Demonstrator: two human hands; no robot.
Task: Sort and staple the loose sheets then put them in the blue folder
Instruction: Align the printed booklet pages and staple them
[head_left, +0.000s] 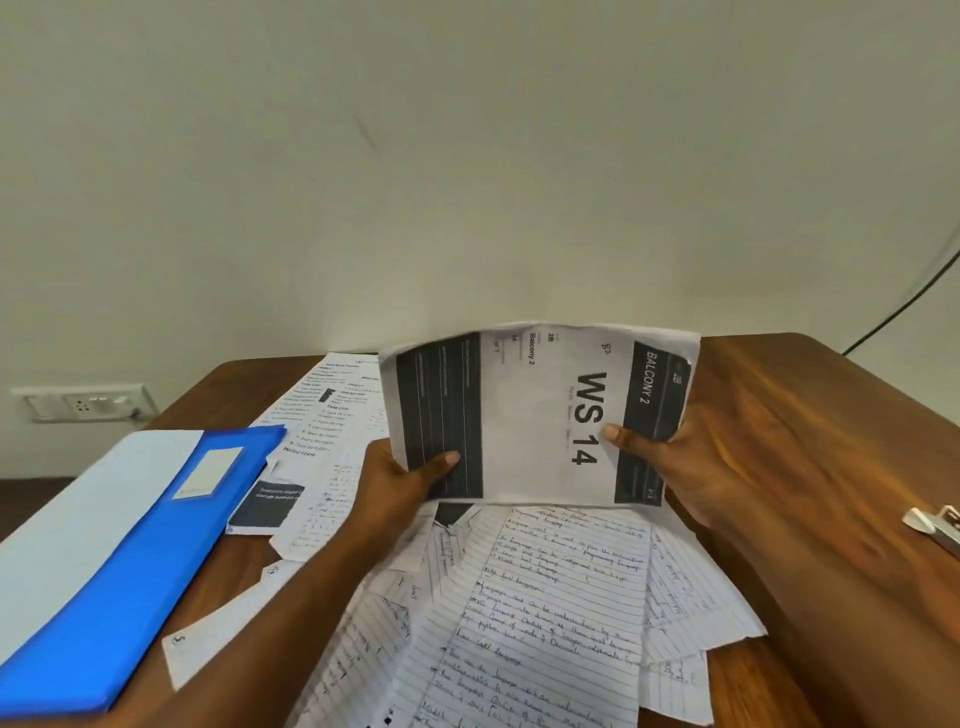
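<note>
Both hands hold a printed sheet marked "WS 14" and "BALCONY 2" upright above the table. My left hand grips its lower left edge, thumb on the dark band. My right hand grips its lower right edge. Under the sheet lies a loose pile of handwritten lined sheets, fanned out. More printed sheets lie behind my left hand. The blue folder lies shut at the left, with a white label on its cover. A metal stapler shows partly at the right edge.
The wooden table stands against a pale wall. A wall socket sits low at the left. A dark cable runs down the wall at the right. A pale blue sheet lies beside the folder.
</note>
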